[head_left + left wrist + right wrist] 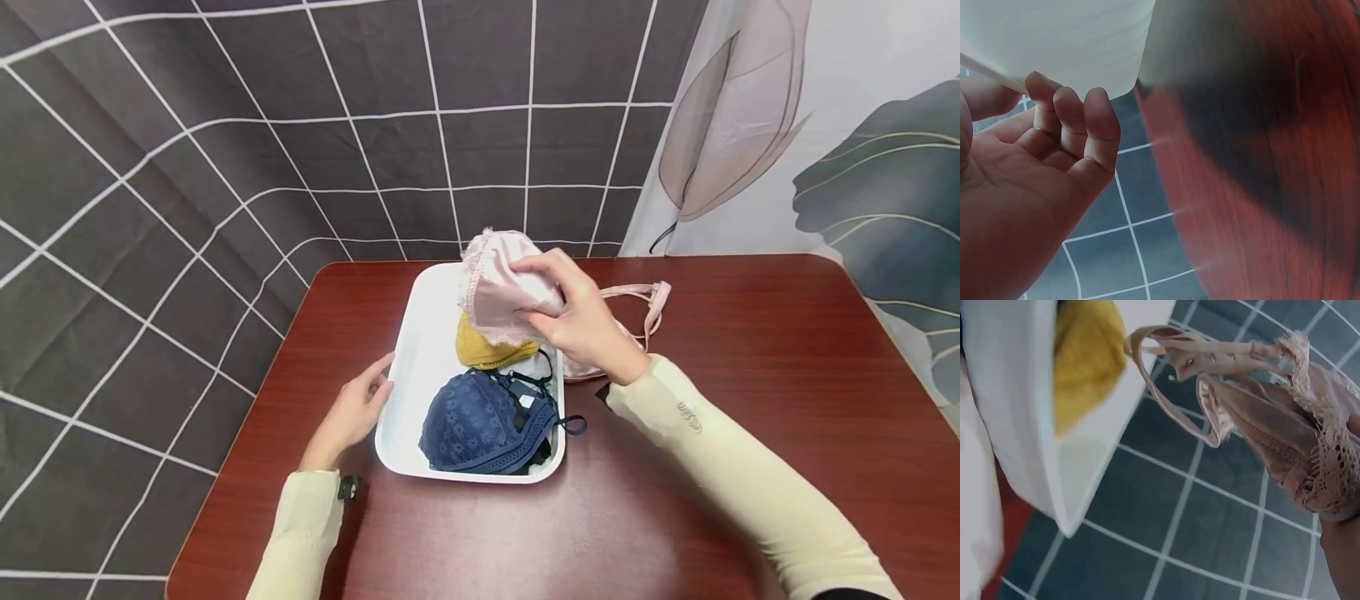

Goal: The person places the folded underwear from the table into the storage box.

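My right hand (581, 321) grips a pale pink lace-trimmed bra (502, 283) above the far end of a white plastic bin (412, 358). In the right wrist view, the bra's thin strap and hook band hang loose from its lace edge. Beneath it in the bin lies a mustard-yellow bra (483, 346), partly covered from above. Nearer to me a navy lace bra (472, 425) fills the bin's front right, one strap loop over the rim. My left hand (352, 417) holds the bin's left rim, its curled fingertips (1099, 103) against the outer wall.
Pink straps (660, 304) and pink cloth lie right of the bin on the reddish-brown wooden table (750, 350), partly hidden by my right hand. Dark grid-patterned cloth (480, 150) hangs behind and left; a leaf-print curtain (750, 167) hangs at the back right.
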`<move>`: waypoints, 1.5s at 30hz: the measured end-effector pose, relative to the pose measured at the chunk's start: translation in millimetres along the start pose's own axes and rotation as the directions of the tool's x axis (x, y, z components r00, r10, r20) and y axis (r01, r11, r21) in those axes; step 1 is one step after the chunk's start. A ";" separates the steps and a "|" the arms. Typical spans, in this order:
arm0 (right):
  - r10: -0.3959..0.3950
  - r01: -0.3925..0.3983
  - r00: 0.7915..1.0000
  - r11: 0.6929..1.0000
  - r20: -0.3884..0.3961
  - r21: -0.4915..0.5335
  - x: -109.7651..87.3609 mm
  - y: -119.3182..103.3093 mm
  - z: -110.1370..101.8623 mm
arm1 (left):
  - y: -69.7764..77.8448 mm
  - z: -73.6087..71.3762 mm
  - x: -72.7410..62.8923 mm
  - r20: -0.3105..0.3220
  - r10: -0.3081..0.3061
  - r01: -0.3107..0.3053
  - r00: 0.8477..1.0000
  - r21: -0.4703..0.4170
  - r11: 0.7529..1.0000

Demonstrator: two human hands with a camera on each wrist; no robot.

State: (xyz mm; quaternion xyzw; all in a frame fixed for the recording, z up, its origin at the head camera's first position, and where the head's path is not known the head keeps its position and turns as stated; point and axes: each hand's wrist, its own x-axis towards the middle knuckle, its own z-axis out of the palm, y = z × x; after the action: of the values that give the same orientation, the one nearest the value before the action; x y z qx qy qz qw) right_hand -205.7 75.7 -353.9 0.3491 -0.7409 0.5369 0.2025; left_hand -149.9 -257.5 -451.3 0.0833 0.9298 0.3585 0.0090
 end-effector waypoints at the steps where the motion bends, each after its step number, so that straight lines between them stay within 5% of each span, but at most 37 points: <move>1: 0.009 -0.009 1.000 1.000 0.004 0.003 0.0 -2.3 4.3 | 0.0 0.3 0.2 -0.002 0.003 -0.003 1.000 0.000 1.000; 4: 0.038 -0.038 0.999 0.999 0.017 0.009 -0.2 -5.6 15.0 | 0.0 0.5 0.8 -0.002 0.004 -0.004 1.000 0.004 1.000; 11: 0.135 -0.134 0.988 0.991 0.079 -0.016 -9.6 50.1 36.8 | -0.4 0.8 1.5 0.004 -0.003 0.003 1.000 -0.001 1.000; 18: 0.244 -0.229 0.962 0.965 0.120 -0.125 -12.5 69.6 46.0 | -2.0 1.1 1.3 0.007 -0.008 0.008 1.000 0.000 1.000; 21: 0.315 -0.285 0.939 0.938 0.139 -0.198 -14.1 73.2 48.6 | -2.3 1.3 1.4 0.008 -0.010 0.010 1.000 0.000 1.000; 27: 0.472 -0.399 0.861 0.858 0.191 -0.324 -18.0 76.6 52.0 | -2.4 1.2 1.6 0.006 -0.010 0.010 1.000 -0.002 1.000; 39: 0.520 -0.367 0.804 0.817 0.290 -0.446 -15.2 81.0 50.0 | -2.4 0.9 2.2 0.001 0.017 -0.017 1.000 -0.001 1.000; 45: 0.508 -0.390 0.815 0.836 0.279 -0.385 -13.4 76.9 40.4 | -2.8 0.6 2.4 0.008 0.001 -0.001 1.000 0.002 1.000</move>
State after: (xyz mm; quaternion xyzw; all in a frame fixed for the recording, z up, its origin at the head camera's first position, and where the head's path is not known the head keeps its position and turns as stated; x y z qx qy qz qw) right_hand -250.2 55.7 -427.0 0.2203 -0.9020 0.3707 -0.0230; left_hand -152.7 -258.8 -453.5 0.0852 0.9300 0.3573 0.0125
